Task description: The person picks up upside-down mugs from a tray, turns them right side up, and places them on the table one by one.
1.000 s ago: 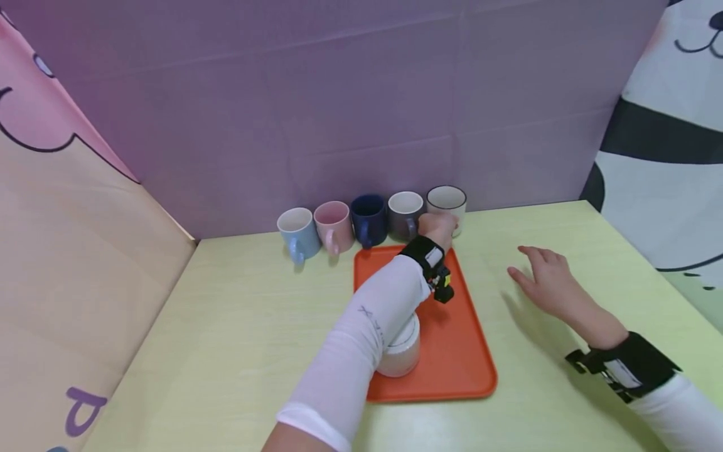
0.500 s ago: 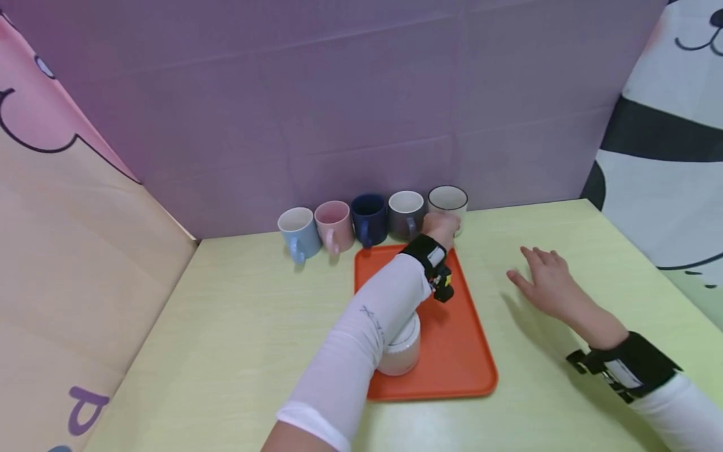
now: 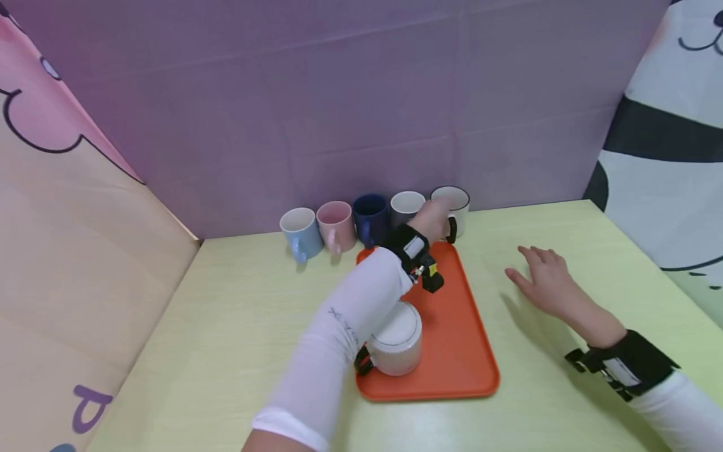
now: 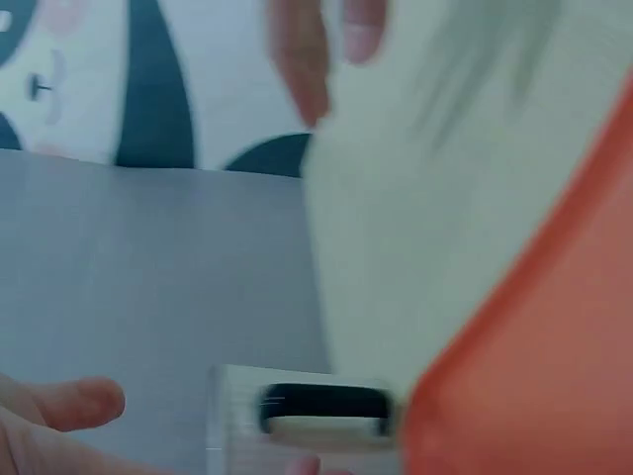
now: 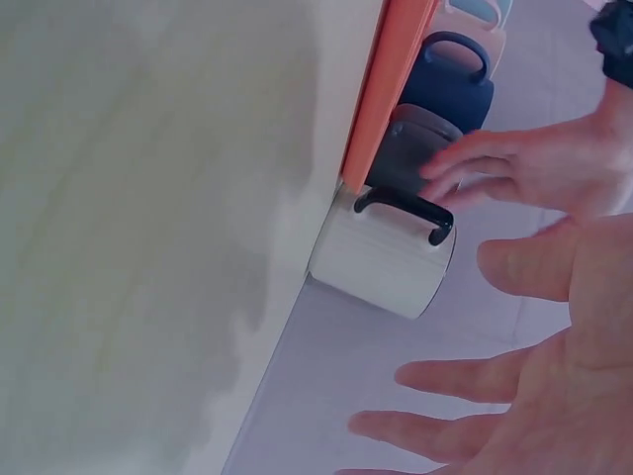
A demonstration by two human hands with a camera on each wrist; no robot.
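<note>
from the head view the left hand [image 3: 430, 220] reaches over the orange tray [image 3: 463, 326] to the white mug [image 3: 454, 204] at the right end of the row by the wall – its grip can't be told, and a loose hold could tip that mug onto the grey mug [image 3: 405, 206]; the right wrist view shows those fingers straight, near the black handle [image 5: 406, 210], while the right hand [image 5: 554, 366] hovers with fingers spread – the left wrist view is blurred

Stretched the white-sleeved left arm far forward, left hand [image 3: 433, 218] loosely spread, fingers [image 5: 465, 163] extended. Held the right hand [image 3: 543, 281] low and flat, palm down, fingers [image 5: 450, 378] splayed, black strap at each wrist.
</note>
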